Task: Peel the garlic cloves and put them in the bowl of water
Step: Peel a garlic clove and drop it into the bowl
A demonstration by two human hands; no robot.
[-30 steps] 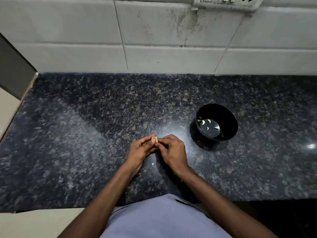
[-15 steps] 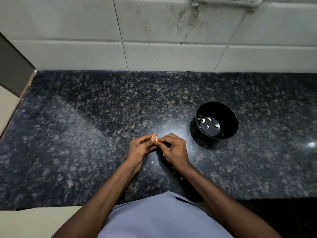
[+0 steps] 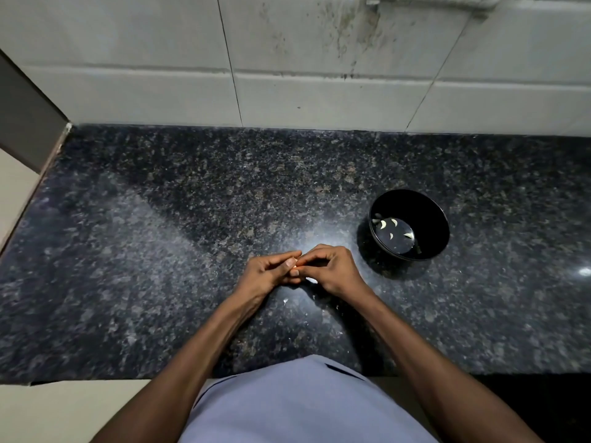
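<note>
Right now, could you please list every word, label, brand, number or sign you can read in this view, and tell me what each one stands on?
None: no readable text anywhere in this view.
Black bowl: plain, no label or brand showing.
Tiled wall: only dark stains and grout lines, no writing.
White fitting at the top edge: cut off, no markings legible.
Granite counter: speckled pattern only.

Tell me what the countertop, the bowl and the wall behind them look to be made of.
Countertop: polished dark granite or similar stone, judging by its speckled grain and the bright glare spots on it.
Bowl: black and smooth, with a dull sheen; plastic or glazed ceramic, the look leaves it open.
Wall: pale glazed tiles, with visible grout lines and dark stains.
</note>
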